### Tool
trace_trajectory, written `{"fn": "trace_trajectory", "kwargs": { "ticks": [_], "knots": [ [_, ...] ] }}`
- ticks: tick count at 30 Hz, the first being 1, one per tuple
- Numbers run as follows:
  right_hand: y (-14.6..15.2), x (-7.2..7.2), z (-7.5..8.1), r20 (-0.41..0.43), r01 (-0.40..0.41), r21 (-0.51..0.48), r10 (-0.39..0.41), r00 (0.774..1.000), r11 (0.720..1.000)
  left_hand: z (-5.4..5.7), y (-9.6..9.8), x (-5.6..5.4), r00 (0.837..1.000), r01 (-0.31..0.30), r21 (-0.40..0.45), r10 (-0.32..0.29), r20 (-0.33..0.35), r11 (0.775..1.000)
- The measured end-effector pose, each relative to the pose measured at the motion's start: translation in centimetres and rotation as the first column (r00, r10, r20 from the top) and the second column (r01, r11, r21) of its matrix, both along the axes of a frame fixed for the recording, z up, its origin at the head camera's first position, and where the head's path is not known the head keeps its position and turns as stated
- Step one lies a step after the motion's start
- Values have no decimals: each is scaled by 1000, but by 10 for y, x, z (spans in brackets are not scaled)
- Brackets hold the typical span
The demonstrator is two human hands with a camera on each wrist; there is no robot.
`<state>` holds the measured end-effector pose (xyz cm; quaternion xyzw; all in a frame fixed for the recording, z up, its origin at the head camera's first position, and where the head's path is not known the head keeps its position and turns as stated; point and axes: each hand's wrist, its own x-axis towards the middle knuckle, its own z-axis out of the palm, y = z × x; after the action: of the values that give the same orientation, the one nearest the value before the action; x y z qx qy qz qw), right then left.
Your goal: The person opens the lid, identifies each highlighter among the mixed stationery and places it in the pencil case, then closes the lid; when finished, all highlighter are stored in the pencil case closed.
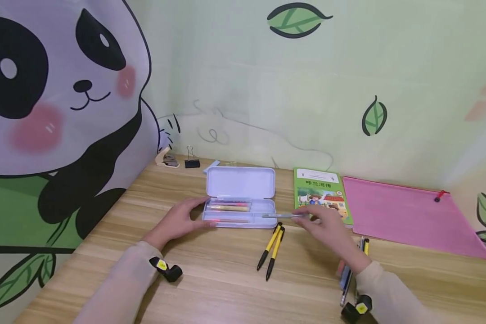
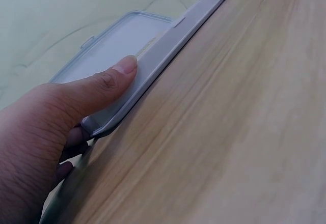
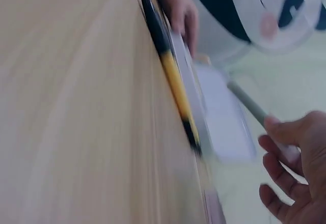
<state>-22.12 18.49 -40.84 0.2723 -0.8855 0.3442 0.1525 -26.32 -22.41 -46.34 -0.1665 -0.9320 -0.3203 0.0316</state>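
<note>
A pale lilac pencil case point(image 1: 240, 183) lies with its lid raised against the wall side of the table. My left hand point(image 1: 180, 222) grips its left end, the thumb point(image 2: 114, 79) along the front wall and the other fingers around the corner. Several slim pens point(image 1: 228, 208) lie inside the left part of the tray. Between thumb and fingers, my right hand point(image 1: 328, 227) pinches a slim pale grey pen point(image 3: 249, 104), whose far end reaches over the case's right end. Two yellow-and-black pens point(image 1: 269, 246) rest on the table just in front of the case.
Behind the right hand lie a green book point(image 1: 317, 175) and a pink zip pouch point(image 1: 409, 216). More pens and pencils point(image 1: 346, 283) are partly covered by the right forearm. A black binder clip point(image 1: 192, 163) and a beige stapler-like item point(image 1: 166, 158) stand by the wall at back left.
</note>
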Motion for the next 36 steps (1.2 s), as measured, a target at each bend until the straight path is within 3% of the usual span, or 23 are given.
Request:
{"fn": "trace_trajectory", "kwargs": {
  "ticks": [3, 6, 12, 15, 20, 28, 33, 36],
  "knots": [
    [-41, -3, 3, 37, -31, -19, 32, 999, 999, 0, -1, 0, 1000, 1, 3, -2, 2, 1000],
    [-81, -8, 1, -8, -81, -15, 81, 997, 997, 1, -1, 1, 1000, 1, 8, -1, 5, 1000],
    [-128, -21, -19, -60, -160, 127, 168, 984, 979, 1, -1, 0, 1000, 0, 8, 0, -8, 1000],
    [-132, -21, -28, -92, -151, 160, 168, 982, 975, 1, 0, 0, 1000, 10, 4, -10, -10, 1000],
    [-128, -22, -38, -125, -147, 110, 160, 979, 983, 1, 0, 0, 1000, -1, -3, 1, -13, 1000],
    [-126, -24, -40, -116, -160, 125, 175, 978, 979, 2, -1, -3, 999, 15, -1, -15, -31, 1000],
    [-123, -21, -27, -65, -206, 113, 214, 975, 972, 0, -1, -2, 1000, 14, 7, -14, -27, 1000],
    [-114, -16, -7, -47, -314, 122, 321, 946, 942, -1, -1, -2, 1000, 14, 5, -14, -26, 1000]
  ]
}}
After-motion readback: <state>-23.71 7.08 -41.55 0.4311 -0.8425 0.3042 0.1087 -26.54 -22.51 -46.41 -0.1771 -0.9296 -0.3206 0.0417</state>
